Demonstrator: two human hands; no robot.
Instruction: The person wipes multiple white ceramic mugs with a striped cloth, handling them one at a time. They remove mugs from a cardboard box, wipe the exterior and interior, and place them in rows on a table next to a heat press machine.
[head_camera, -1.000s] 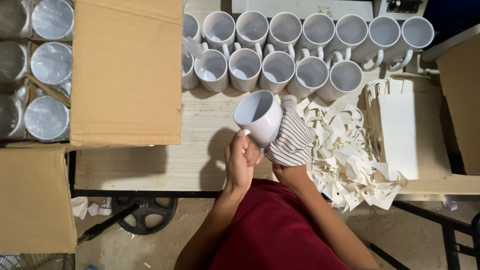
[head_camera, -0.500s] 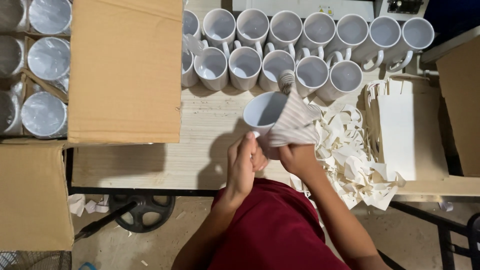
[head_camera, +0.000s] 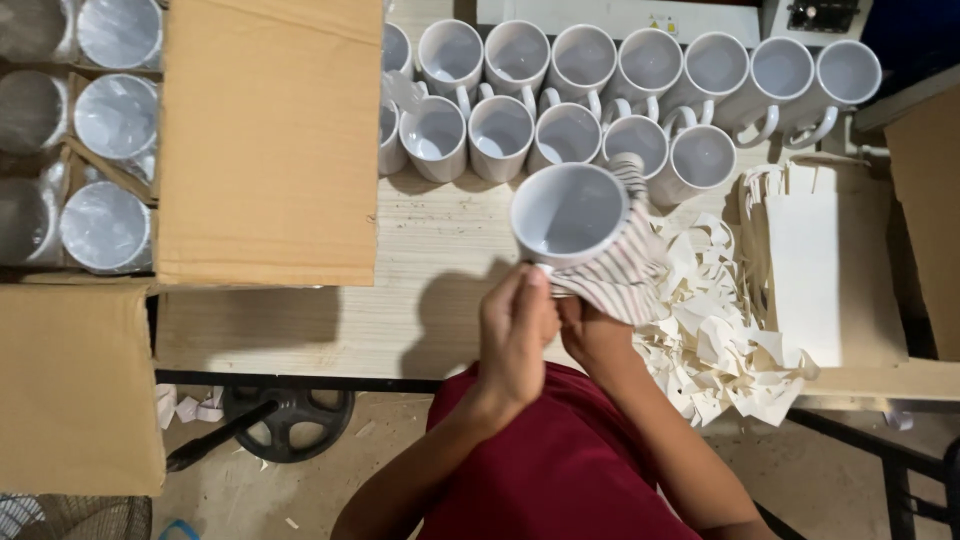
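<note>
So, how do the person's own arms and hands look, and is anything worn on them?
Both hands, the left hand and the right hand, are bare, without gloves. No ring, watch or bracelet shows. The forearms are uncovered too; no sleeve reaches them in this view. The garment below them is dark red, plain, with no visible marking.

Fourteen white mugs (head_camera: 500, 135) are counted standing on the table at twelve o'clock, eight in the far row and six in the near one, and one raised mug (head_camera: 567, 212) is seen at the centre. Six plastic-wrapped mugs (head_camera: 100, 225) are counted in the one open cardboard box (head_camera: 270, 150) at ten o'clock. One striped cloth (head_camera: 620, 280), one stack of flat cartons (head_camera: 805, 260) at three o'clock and two hands, the left hand (head_camera: 515, 335) and the right hand (head_camera: 590, 335), are also counted.
</note>
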